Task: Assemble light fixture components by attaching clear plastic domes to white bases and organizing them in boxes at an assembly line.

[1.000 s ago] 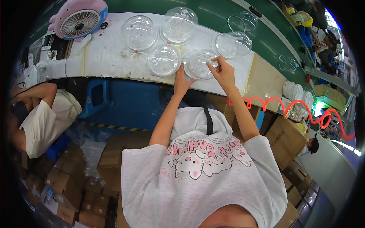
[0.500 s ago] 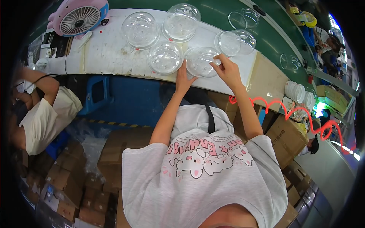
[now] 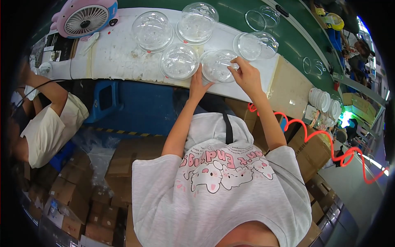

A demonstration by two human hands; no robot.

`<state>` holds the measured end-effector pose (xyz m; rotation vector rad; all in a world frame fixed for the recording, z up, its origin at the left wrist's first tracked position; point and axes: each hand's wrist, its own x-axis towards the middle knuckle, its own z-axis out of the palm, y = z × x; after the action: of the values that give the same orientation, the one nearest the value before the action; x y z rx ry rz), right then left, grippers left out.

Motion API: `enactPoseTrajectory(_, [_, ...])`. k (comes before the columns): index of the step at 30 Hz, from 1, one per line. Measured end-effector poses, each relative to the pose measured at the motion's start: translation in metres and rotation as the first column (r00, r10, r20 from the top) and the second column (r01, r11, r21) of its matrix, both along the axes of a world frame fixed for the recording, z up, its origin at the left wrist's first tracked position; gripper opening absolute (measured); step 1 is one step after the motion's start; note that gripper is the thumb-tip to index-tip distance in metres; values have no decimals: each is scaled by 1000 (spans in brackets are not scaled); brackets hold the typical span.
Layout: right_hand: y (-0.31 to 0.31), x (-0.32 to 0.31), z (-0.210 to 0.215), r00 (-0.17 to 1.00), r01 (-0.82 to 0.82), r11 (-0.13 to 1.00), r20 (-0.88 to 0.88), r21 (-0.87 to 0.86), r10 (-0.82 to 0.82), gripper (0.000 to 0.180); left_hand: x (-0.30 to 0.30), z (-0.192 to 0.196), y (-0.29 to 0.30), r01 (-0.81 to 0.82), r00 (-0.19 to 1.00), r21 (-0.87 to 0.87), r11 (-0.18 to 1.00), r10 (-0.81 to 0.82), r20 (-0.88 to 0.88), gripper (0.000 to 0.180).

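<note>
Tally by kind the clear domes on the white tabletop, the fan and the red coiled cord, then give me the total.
Clear domes: 5
Pink-and-blue fan: 1
Red coiled cord: 1
Total: 7

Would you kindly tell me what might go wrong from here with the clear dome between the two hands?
The clear dome sits close to the table's near edge, so a pull toward the person might tip it off.

The left hand reaches into the narrow space beside the neighbouring dome; a sideways slip could knock that one.

The right hand is at the dome's right side, where careless contact may smudge the clear surface.
</note>
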<state>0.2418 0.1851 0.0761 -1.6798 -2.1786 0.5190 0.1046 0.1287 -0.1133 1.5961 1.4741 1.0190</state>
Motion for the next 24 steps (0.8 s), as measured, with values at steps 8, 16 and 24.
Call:
enactPoseTrajectory(8, [1,0,-6,999,-51,999,4,-1,51,18,2,6,2,-2,1000,-20,1000,1,-30,90])
enactPoseTrajectory(16, [-1,-2,-2,1000,12,997,-26,-82,-14,19,2,4,2,0,998,-22,1000,-2,-69,91])
enactPoseTrajectory(24, [7,4,5,998,-66,974,0,-215,68,19,-1,5,2,7,1000,-16,1000,-7,-15,84])
